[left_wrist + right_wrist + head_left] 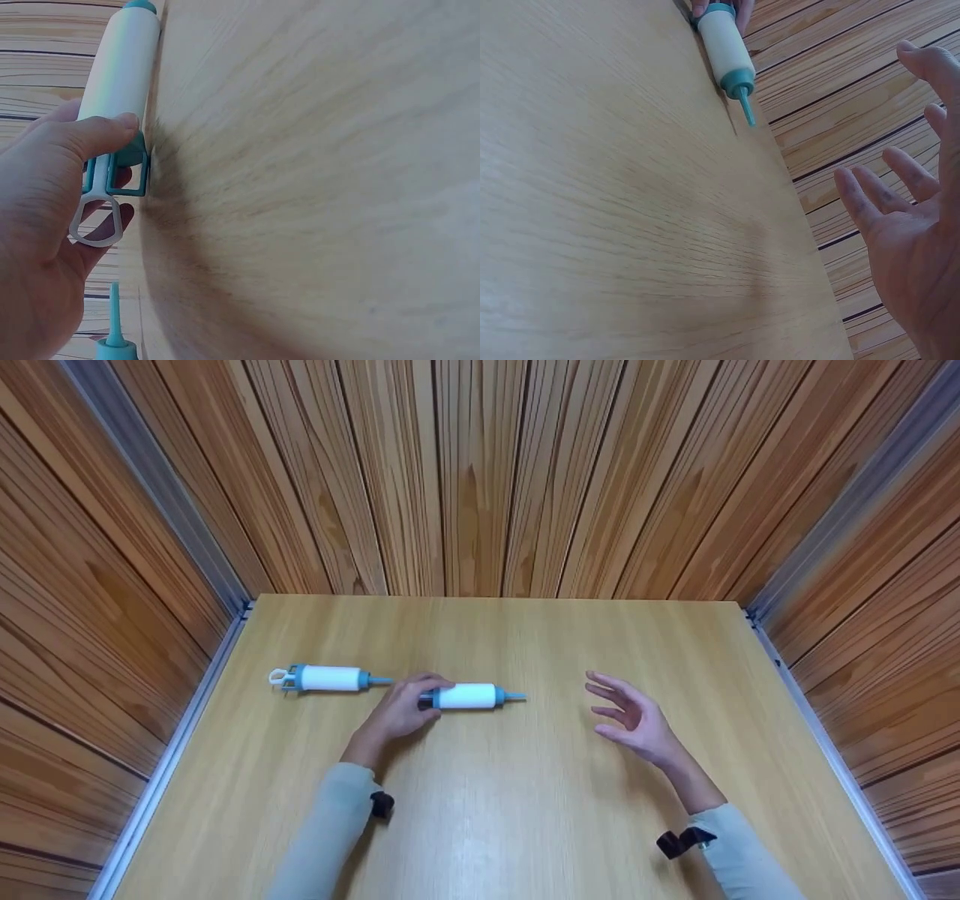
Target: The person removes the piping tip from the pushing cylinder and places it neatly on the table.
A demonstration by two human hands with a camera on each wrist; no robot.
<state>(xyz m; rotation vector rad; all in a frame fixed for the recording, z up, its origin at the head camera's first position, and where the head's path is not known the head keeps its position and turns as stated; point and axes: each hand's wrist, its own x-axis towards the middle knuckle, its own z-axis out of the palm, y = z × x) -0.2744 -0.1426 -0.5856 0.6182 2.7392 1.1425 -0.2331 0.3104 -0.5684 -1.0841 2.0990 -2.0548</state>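
Note:
My left hand grips the left end of a syringe with a white barrel and a teal nozzle pointing right. In the left wrist view, the thumb lies over the teal collar of this syringe, with fingers behind it. Its white ring handle shows below the thumb, in front of the fingers. A second, similar syringe lies to the left, its nozzle tip close to my left hand. My right hand is held over the right side of the table, fingers spread and holding nothing.
The light wooden table has metal rails along its left and right sides. Wood-plank walls stand behind it and at both sides. Dark wrist cameras sit on both sleeves.

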